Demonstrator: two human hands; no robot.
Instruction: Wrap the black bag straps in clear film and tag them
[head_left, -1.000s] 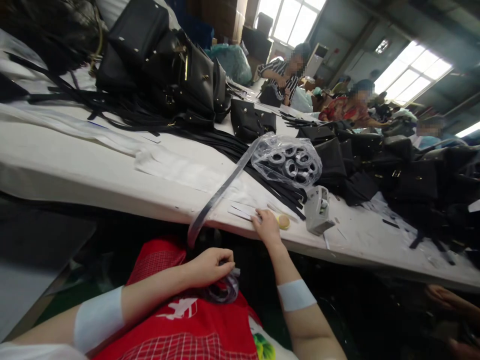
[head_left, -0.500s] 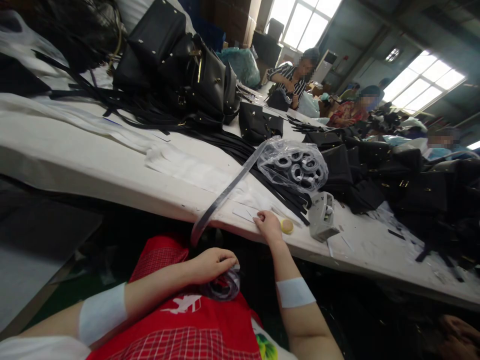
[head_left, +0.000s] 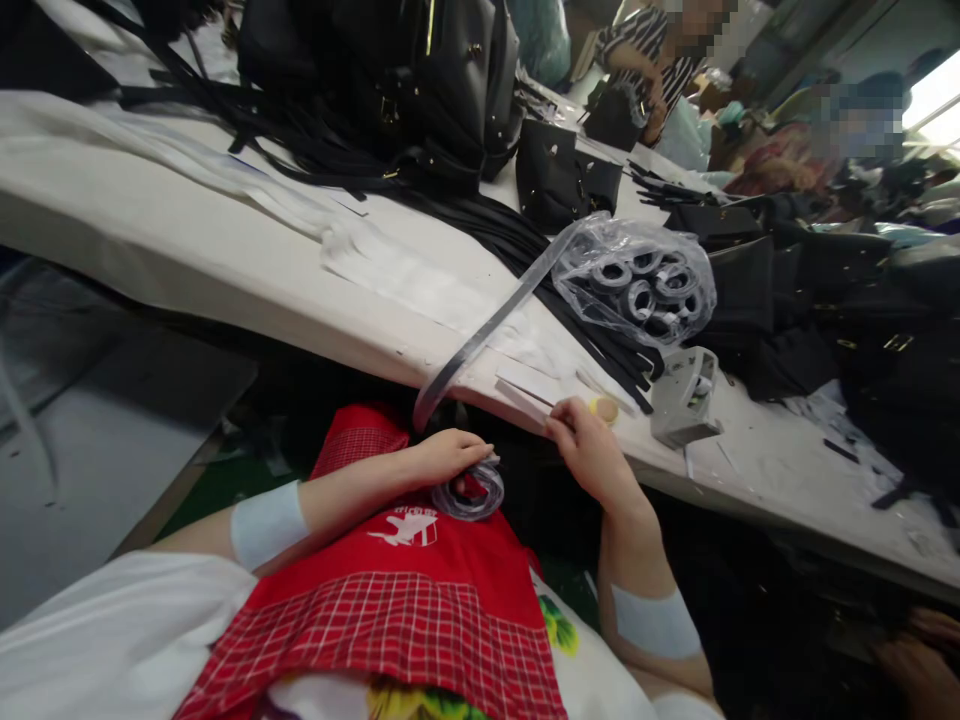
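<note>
My left hand [head_left: 456,458] is closed over a coil of clear grey plastic strip [head_left: 480,497], held above the red apron on my lap. At the table's front edge, my right hand [head_left: 589,447] has thumb and fingers pinched at the end of a white paper strip [head_left: 523,400]. Just behind those fingers lies a small yellow-rimmed round roll [head_left: 604,410]. A grey tape dispenser [head_left: 684,398] stands to the right of it. From a clear plastic bag of several coiled strips [head_left: 637,275], one loose grey strip [head_left: 487,325] crosses the table and hangs over the edge.
Black handbags [head_left: 442,90] are heaped at the back left, with long black straps [head_left: 495,235] across the table [head_left: 187,265]. More black bags [head_left: 847,310] pile up on the right. A co-worker in a striped top [head_left: 634,45] handles a black bag across the table.
My view has tipped downward, so the table sits higher in it. My right hand's fingers have drawn to the end of the white strip. My left hand still holds the coil.
</note>
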